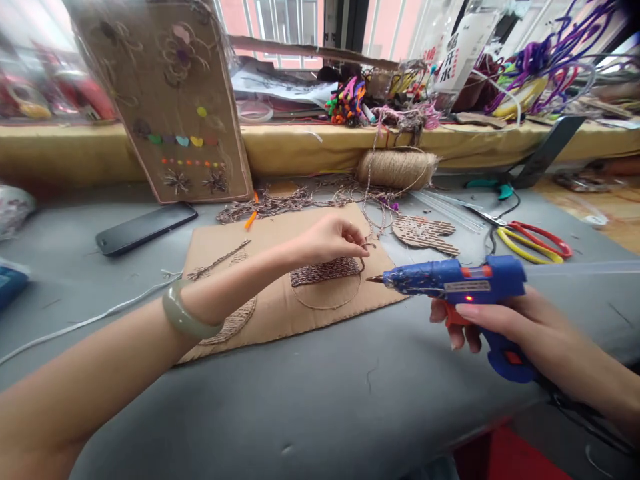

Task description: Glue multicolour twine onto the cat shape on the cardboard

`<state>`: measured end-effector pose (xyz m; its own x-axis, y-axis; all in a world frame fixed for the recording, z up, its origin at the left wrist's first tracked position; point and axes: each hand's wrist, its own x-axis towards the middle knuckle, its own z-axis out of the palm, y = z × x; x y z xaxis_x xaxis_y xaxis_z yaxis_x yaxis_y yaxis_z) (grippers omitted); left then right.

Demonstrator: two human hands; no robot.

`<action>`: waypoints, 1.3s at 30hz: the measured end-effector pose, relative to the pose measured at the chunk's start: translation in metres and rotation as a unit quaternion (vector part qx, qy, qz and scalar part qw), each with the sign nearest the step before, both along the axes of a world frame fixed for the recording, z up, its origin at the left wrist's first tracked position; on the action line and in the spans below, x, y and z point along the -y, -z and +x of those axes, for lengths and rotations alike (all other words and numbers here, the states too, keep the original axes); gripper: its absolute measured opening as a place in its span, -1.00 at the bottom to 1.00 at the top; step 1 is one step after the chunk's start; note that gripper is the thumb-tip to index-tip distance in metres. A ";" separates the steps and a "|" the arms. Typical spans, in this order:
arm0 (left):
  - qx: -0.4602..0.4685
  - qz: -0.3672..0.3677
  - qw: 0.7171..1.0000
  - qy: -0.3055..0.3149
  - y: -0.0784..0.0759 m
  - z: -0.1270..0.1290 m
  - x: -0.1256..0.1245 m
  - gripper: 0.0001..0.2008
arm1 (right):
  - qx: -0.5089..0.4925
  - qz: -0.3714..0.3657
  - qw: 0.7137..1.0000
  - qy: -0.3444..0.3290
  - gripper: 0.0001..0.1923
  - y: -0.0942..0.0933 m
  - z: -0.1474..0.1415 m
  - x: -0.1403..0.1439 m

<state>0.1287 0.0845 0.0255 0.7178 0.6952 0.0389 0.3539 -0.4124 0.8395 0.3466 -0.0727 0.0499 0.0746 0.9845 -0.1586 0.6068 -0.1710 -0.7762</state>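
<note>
Grey-covered worktable under a cluttered window ledge; craft debris all along the back edge. At centre lies a cardboard sheet carrying a drawn circle, its upper part already filled with rows of twine coil. Left hand, jade bangle on the wrist, sits at the coil's 1 o'clock edge, fingertips pinched together on the loose twine strand that runs up to the jute spool at 12 o'clock. Right hand, at 3 o'clock of the sheet, is wrapped round the grip of a blue glue gun; red lamp lit, nozzle pointing toward 9 o'clock, tip just beside the coil and near the left fingers, not touching either. Risks, as judged: a powered nozzle this close to pinching fingertips could burn them if either hand drifts; a drip could land on bare cardboard outside the line; the taut strand could drag and pull glued rows askew or roll the spool. Cable trails off toward 4 o'clock and could snag. Phone at 10 o'clock, scissors at 2 o'clock, sample board leaning at 11 o'clock, and a finished twine shape just off the sheet
</note>
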 end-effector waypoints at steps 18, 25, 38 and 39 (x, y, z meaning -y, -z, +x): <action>0.053 -0.062 0.995 -0.058 0.020 -0.029 -0.010 -0.90 | 0.084 -0.029 0.995 -0.042 -0.50 0.005 -0.016 -0.023; 0.044 -0.072 0.995 -0.050 0.019 -0.030 -0.012 -0.89 | 0.135 -0.027 0.989 -0.049 -0.48 0.002 -0.022 -0.025; 0.058 -0.097 0.993 -0.038 0.018 -0.032 -0.013 -0.92 | 0.167 -0.001 0.984 -0.058 -0.52 -0.001 -0.025 -0.027; 0.061 -0.098 0.993 -0.037 0.018 -0.032 -0.012 -0.93 | 0.165 -0.001 0.985 -0.059 -0.52 -0.001 -0.025 -0.027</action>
<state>0.0970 0.0970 0.0072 0.6626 0.7488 -0.0192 0.2687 -0.2137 0.9392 0.3215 -0.0461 0.0513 0.0083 0.9892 -0.1464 0.8413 -0.0860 -0.5337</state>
